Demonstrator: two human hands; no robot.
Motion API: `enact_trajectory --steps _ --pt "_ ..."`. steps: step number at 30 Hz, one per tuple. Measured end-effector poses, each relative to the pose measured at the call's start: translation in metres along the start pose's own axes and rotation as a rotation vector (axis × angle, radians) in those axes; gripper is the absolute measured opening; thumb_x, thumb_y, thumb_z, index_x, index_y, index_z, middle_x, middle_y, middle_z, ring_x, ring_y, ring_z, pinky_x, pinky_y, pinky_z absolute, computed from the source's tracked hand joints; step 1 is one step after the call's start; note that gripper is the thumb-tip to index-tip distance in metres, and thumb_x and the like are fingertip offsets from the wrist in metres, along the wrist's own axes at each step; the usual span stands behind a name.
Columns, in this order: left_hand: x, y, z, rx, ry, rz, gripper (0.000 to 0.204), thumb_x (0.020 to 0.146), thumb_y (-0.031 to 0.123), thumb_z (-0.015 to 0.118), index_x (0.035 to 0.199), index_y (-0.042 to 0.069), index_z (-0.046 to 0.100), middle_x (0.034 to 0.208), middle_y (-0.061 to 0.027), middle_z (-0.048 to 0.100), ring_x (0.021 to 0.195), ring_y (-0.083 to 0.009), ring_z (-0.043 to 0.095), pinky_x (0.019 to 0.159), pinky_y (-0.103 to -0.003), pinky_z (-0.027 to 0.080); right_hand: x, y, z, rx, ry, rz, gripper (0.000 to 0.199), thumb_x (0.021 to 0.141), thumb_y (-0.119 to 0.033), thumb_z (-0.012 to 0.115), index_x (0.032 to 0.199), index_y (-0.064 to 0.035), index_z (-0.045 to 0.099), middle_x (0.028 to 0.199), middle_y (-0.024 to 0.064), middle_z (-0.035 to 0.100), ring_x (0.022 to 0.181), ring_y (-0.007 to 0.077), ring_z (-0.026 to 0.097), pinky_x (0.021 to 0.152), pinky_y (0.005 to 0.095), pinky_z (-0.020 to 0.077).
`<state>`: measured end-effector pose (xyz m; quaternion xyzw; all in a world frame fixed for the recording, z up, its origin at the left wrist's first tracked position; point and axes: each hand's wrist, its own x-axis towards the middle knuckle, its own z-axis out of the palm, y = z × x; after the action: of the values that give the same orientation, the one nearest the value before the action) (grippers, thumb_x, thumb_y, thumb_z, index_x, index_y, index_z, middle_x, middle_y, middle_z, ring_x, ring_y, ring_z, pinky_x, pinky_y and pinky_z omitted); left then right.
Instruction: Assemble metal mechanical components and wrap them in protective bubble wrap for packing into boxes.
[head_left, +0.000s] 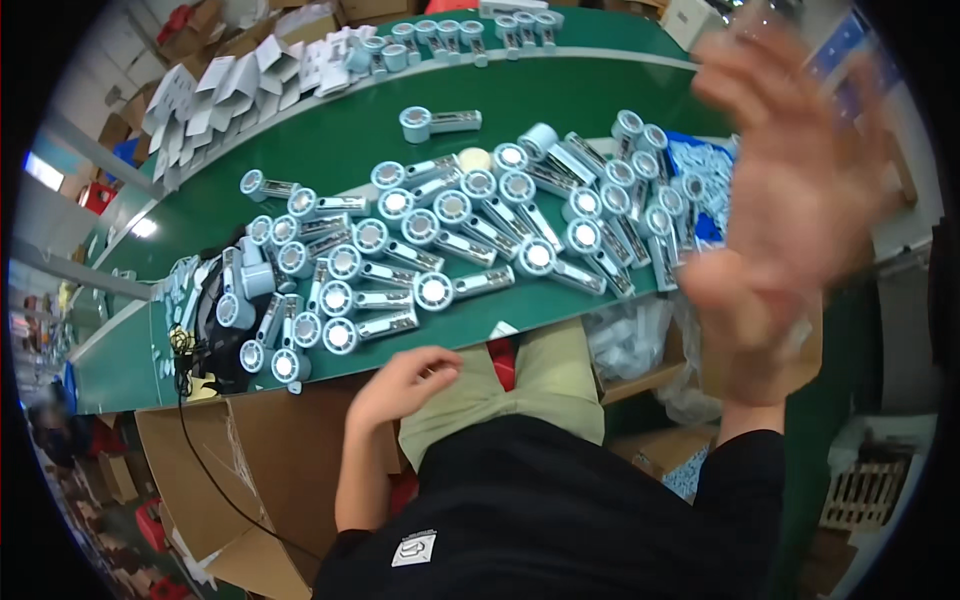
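My right hand [790, 200] is raised close to the camera, blurred, fingers spread, holding nothing. It hides the right end of the green table [330, 140]. My left hand [400, 385] rests on my lap below the table's near edge, fingers loosely curled and apart, empty. Several pale blue handheld fans [450, 230] with round heads lie piled across the table in front of me. One fan [435, 122] lies alone farther back.
White folded cartons [240, 85] line the far left of the table, and more fans [450, 35] stand at the back. An open cardboard box [250, 470] sits at my lower left with a black cable [200, 440] over it. Clear plastic bags [640, 340] sit under the table's right side.
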<state>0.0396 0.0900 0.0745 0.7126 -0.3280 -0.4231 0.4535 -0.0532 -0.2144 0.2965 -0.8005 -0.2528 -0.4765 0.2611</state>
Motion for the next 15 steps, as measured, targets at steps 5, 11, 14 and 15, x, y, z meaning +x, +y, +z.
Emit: enact_trajectory --steps 5,11,14,15 --pt "0.015 0.01 -0.128 0.343 0.701 0.028 0.016 0.088 0.01 0.064 0.101 0.001 0.068 0.082 -0.0064 0.067 0.068 -0.0152 0.057 0.063 -0.027 0.046 -0.095 0.077 0.058 -0.054 -0.226 0.573 0.038 0.085 -0.009 0.062 0.122 -0.0022 0.06 0.125 0.0128 0.059 0.106 0.0239 0.057 0.092 0.0319 0.0446" --pt "0.053 -0.042 -0.31 0.72 1.013 -0.271 0.019 0.082 0.01 0.064 0.1 0.005 0.069 0.089 -0.0092 0.07 0.081 -0.0267 0.065 0.075 -0.037 0.053 -0.122 0.175 0.138 0.041 -0.274 0.953 0.02 0.09 -0.007 0.058 0.107 -0.0014 0.067 0.099 0.0074 0.07 0.091 0.0173 0.063 0.082 0.0276 0.0487" --pt "0.111 -0.045 -0.345 1.087 0.905 -0.467 0.054 0.075 0.008 0.074 0.126 0.012 0.058 0.135 -0.0126 0.057 0.105 -0.0332 0.063 0.09 -0.041 0.053 -0.116 0.172 0.16 0.088 -0.367 0.966 0.02 0.089 -0.008 0.058 0.106 -0.0024 0.068 0.097 0.0067 0.071 0.087 0.0172 0.063 0.078 0.0266 0.0491" --pt "0.129 -0.04 -0.347 1.081 0.893 -0.462 0.054 0.075 0.008 0.074 0.126 0.012 0.058 0.135 -0.0126 0.057 0.105 -0.0332 0.063 0.09 -0.041 0.053 -0.115 0.163 0.162 0.078 -0.371 0.976 0.02 0.089 -0.008 0.058 0.106 -0.0024 0.068 0.097 0.0067 0.071 0.087 0.0172 0.063 0.078 0.0266 0.0491"
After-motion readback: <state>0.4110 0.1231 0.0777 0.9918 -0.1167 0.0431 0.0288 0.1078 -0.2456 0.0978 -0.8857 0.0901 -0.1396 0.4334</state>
